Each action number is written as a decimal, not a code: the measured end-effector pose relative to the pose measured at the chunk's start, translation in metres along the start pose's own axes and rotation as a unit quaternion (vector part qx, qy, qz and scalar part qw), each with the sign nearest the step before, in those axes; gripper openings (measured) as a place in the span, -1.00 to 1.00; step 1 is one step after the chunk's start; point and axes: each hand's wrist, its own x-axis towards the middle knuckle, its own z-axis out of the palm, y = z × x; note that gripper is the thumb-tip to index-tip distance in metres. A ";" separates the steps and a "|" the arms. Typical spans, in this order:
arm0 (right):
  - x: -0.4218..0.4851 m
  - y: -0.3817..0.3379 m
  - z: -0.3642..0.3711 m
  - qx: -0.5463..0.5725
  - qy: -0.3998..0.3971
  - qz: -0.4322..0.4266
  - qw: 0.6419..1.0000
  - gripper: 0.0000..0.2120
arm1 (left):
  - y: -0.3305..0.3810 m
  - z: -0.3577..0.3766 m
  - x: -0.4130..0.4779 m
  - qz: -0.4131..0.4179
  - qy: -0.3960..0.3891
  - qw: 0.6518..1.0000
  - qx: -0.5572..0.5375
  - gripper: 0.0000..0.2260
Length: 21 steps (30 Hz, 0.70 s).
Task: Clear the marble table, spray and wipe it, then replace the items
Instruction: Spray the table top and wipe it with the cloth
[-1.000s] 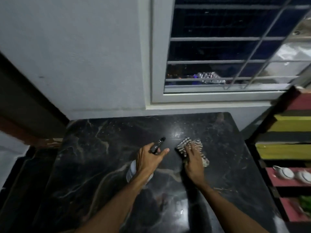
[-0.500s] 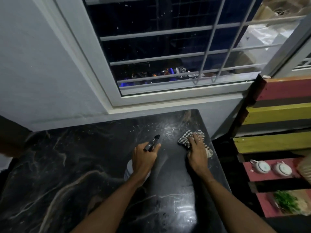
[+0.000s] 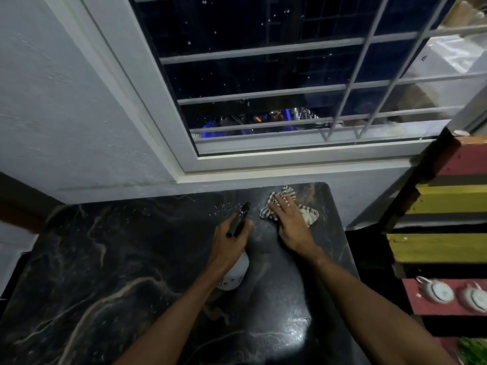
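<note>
The black marble table (image 3: 110,272) with pale veins fills the lower frame; spray droplets speckle it near the far edge. My left hand (image 3: 229,241) grips a white spray bottle (image 3: 234,272) by its black trigger head, nozzle aimed toward the wall. My right hand (image 3: 291,222) lies flat, fingers spread, pressing a striped cloth (image 3: 307,214) onto the table's far right corner. Part of the cloth is hidden under my palm.
A white wall and a barred window (image 3: 290,88) stand behind the table. At the right is a red, yellow and black slatted shelf (image 3: 445,248) holding two white teapots (image 3: 434,291), with some greenery (image 3: 474,349) below.
My right hand has pushed the cloth further toward the table's far right corner. My left hand keeps its hold on the bottle. The camera has swung to the right.
</note>
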 end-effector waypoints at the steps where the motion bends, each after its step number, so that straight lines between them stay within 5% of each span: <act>1: 0.009 0.010 -0.003 0.008 0.003 0.002 1.000 -0.35 | -0.002 -0.002 0.001 -0.006 -0.002 1.000 -0.008 -0.86; 5: 0.030 0.000 -0.009 0.035 0.053 0.170 0.983 -0.37 | -0.010 -0.017 -0.002 0.005 0.029 0.999 -0.019 -0.80; 9: 0.012 -0.040 0.022 0.012 -0.024 -0.048 0.998 -0.35 | -0.018 -0.038 -0.012 0.035 0.093 0.995 0.006 -0.71; 15: 0.015 -0.072 0.029 0.068 0.012 0.084 0.994 -0.39 | -0.028 -0.085 -0.034 -0.014 0.184 0.982 0.046 -0.64; 19: -0.004 -0.111 0.060 0.057 -0.037 -0.052 0.996 -0.30 | -0.041 -0.122 -0.048 -0.072 0.204 0.975 0.052 -0.63; 21: 0.009 -0.120 0.064 0.075 -0.016 -0.023 0.997 -0.32 | -0.050 -0.144 -0.053 -0.091 0.218 0.970 0.056 -0.61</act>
